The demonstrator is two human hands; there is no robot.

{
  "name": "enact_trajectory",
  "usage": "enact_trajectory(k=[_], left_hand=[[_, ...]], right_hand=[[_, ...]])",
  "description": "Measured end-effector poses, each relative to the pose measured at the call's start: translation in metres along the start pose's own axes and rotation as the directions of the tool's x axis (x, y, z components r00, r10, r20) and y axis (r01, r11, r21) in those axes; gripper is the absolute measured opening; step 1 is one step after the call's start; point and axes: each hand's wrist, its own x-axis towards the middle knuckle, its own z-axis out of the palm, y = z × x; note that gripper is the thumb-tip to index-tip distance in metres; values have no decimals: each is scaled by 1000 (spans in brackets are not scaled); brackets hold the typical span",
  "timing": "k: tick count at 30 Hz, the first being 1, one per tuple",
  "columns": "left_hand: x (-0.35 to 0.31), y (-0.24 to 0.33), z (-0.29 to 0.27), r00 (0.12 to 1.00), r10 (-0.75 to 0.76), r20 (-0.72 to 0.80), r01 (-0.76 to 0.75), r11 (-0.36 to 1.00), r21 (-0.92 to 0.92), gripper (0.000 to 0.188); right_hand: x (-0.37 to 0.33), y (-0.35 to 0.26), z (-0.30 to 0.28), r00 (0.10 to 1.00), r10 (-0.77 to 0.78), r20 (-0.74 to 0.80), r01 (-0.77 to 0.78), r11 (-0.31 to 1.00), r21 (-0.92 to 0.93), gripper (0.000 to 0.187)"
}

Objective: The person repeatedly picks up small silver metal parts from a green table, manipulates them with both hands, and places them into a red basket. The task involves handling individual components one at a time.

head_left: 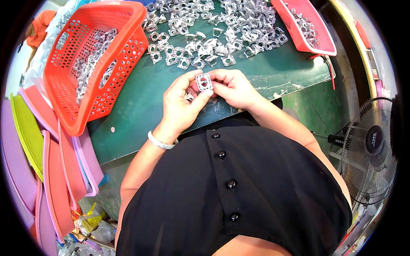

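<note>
Just above the table's near edge, both of my hands meet around a small silver, squarish openwork piece (204, 82) with a large central opening. My left hand (178, 104) is closed on its left side, the thumb pressed along its lower edge. Another shiny silver piece (188, 97) shows partly between the fingers and palm of that same hand. On the other side, my right hand (235, 88) pinches the openwork piece between thumb and fingers. Many similar silver pieces (207, 50) lie loosely spread and heaped on the green table (136, 106) beyond my hands.
A red perforated basket (77, 126) stands tilted at the left, with silver pieces inside. The pink basket (323, 49) at the far right also contains some. Nested colored baskets (57, 183) lean left of the table. A fan (370, 149) stands at the right. Another person's orange sleeve (42, 27) shows far left.
</note>
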Motion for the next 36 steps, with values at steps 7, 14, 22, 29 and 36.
enact_trajectory(k=[7, 14, 22, 29, 36], left_hand=[[0, -1, -2, 1000, 27, -5, -27, 999, 20, 39], [2, -4, -6, 1000, 16, 17, -16, 1000, 22, 34], [0, -5, -6, 995, -78, 56, 86, 984, -155, 34], [-1, -7, -6, 996, -77, 54, 84, 988, -134, 34], [-4, 3, -14, 975, -219, 36, 215, 890, -401, 26]], right_hand=[[-1, -4, 1, 999, 23, 28, -23, 1000, 17, 22], [-3, -4, 0, 999, 12, 31, -12, 1000, -4, 22], [-6, -4, 0, 999, -21, 44, 21, 1000, 18, 22], [-8, -5, 0, 999, -33, 22, 35, 997, -71, 18], [-28, -78, -2, 836, -514, 190, 500, 571, -651, 13]])
